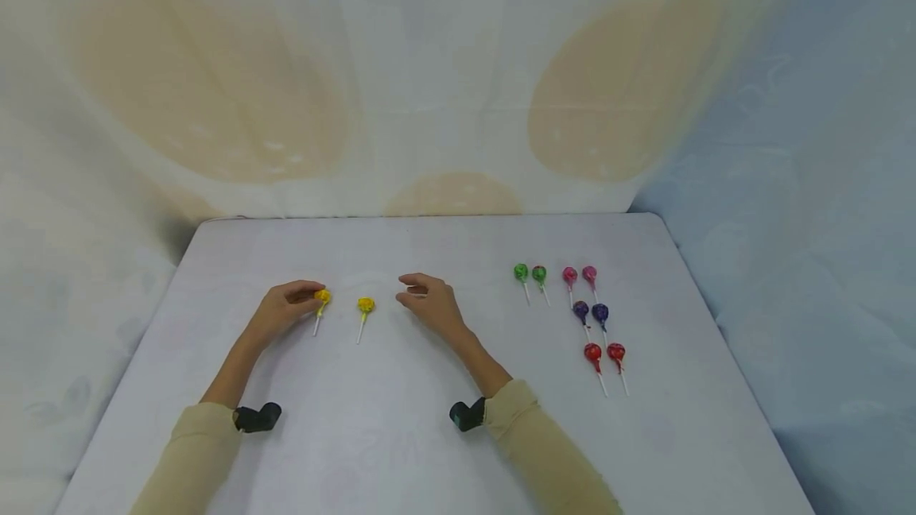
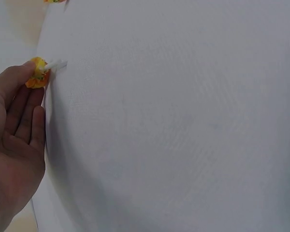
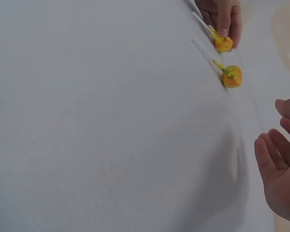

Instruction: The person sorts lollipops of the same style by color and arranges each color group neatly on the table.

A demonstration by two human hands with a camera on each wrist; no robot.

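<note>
My left hand (image 1: pixel 309 298) pinches the head of a yellow lollipop (image 1: pixel 323 296) between thumb and fingertips; its white stick lies on the white table (image 1: pixel 401 451). The left wrist view shows that left hand (image 2: pixel 31 88) at the yellow lollipop's wrapper (image 2: pixel 38 77). A second yellow lollipop (image 1: pixel 366 305) lies free just to the right. My right hand (image 1: pixel 417 293) hovers right of it with loosely curled fingers and holds nothing. In the right wrist view both lollipops (image 3: pixel 223 43) (image 3: pixel 231 76) lie side by side beyond my right hand (image 3: pixel 280 133).
On the table's right side lie pairs of lollipops: green (image 1: pixel 521 271), pink (image 1: pixel 569 274), purple (image 1: pixel 580 310) and red (image 1: pixel 592 352). A pale draped cloth (image 1: pixel 458 102) hangs behind the table's far edge. Black wrist cameras (image 1: pixel 258 417) sit on both sleeves.
</note>
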